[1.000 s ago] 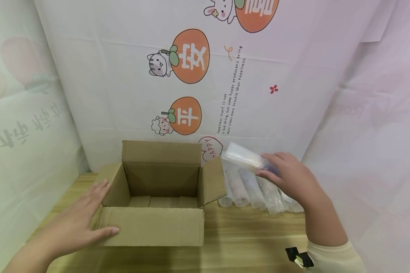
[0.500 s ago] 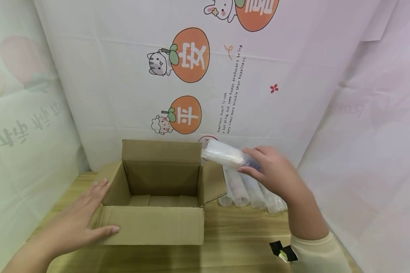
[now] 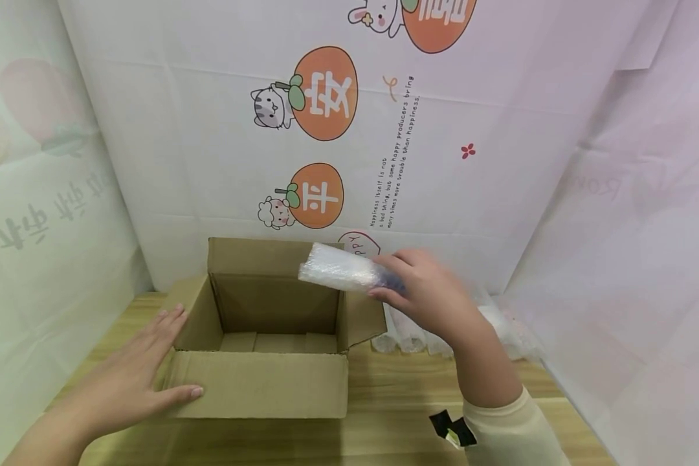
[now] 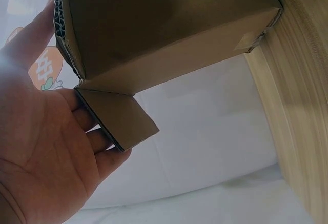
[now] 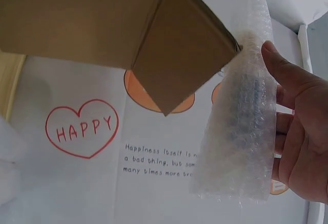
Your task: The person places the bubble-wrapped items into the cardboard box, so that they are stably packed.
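Observation:
An open cardboard box [image 3: 262, 388] stands at the middle left in the head view, its flaps folded outward. My left hand [image 3: 129, 375] lies against its left side, fingers straight along the left flap [image 4: 120, 116] and thumb at the front flap. Between thumb and fingers, my right hand [image 3: 428, 294] grips a bubble-wrapped roll [image 3: 340, 268] with something bluish inside. The roll's free end reaches over the box's back right corner. In the right wrist view the wrapped roll [image 5: 238, 126] is upright beside a flap, and the bubble wrap blurs what it contains.
Several more bubble-wrapped rolls [image 3: 410, 340] lie side by side on the wooden table [image 3: 396, 401], right of the box and partly behind my right forearm. White printed cloth [image 3: 501, 194] hangs at the back and both sides.
My right hand has carried the wrapped roll leftward, from above the other rolls to the box's back right corner. My left hand has stayed in place.

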A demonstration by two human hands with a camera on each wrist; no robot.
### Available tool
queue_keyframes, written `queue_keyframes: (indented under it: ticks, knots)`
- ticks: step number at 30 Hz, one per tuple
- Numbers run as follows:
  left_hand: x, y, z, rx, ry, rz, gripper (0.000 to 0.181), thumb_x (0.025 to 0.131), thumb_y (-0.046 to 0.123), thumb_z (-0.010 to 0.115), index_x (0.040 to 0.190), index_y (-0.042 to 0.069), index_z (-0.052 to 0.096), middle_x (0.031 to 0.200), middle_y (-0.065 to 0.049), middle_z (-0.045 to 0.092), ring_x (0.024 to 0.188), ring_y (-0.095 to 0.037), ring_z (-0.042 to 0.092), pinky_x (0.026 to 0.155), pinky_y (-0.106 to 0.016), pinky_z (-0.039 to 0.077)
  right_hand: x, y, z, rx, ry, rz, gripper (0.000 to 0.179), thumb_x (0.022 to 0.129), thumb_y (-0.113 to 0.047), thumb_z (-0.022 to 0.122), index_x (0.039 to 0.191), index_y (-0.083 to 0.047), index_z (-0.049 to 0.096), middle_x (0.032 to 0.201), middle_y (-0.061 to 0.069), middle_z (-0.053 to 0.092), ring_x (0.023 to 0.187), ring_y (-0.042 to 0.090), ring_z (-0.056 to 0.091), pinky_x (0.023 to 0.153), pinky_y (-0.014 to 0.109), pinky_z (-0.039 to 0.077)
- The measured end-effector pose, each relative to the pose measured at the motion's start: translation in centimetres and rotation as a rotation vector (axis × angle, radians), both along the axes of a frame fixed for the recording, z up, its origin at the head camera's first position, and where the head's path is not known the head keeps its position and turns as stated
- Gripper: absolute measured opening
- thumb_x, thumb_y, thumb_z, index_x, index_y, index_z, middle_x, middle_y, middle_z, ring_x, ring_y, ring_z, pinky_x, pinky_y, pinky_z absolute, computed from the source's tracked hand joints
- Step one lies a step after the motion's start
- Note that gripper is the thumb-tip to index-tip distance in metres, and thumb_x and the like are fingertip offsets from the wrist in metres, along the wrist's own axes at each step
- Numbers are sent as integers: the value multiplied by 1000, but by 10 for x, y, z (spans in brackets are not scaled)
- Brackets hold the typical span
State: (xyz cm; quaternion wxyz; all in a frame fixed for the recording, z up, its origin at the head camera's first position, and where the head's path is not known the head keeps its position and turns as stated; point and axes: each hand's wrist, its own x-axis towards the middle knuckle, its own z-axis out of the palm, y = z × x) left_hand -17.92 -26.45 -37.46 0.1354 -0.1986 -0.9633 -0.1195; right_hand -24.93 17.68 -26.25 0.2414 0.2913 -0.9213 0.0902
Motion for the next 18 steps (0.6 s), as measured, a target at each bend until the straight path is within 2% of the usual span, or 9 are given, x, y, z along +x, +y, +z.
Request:
queue_keyframes:
  ticks: [6,12,15,18]
  knots:
    - [0,0,0,-6,8,-2,111,82,67,64,160,16,4,166,-9,7,152,-32,7,112,-13,-14,-1,-16,-1,13,48,56,54,83,-45,76,130,-22,63,110,-1,62,105,21,59,87,38,52]
    - [0,0,0,-14,20,-8,111,82,66,65,159,14,5,166,-10,8,152,-32,7,107,-7,-16,-1,-32,0,38,70,91,54,84,-51,72,129,-22,63,118,0,64,111,21,60,89,40,54]
    - [0,-1,0,-13,18,-8,111,82,66,65,159,13,5,166,-10,7,152,-32,6,107,-7,-16,-1,-41,0,48,104,114,55,83,-53,71,127,-22,64,115,-1,64,107,19,60,85,37,55]
    - [-1,-1,-1,-7,9,-4,111,82,67,64,159,14,5,166,-9,6,153,-31,5,111,-12,-16,0,-51,1,54,134,137,53,82,-54,72,124,-21,66,107,-3,63,96,15,59,75,33,54]
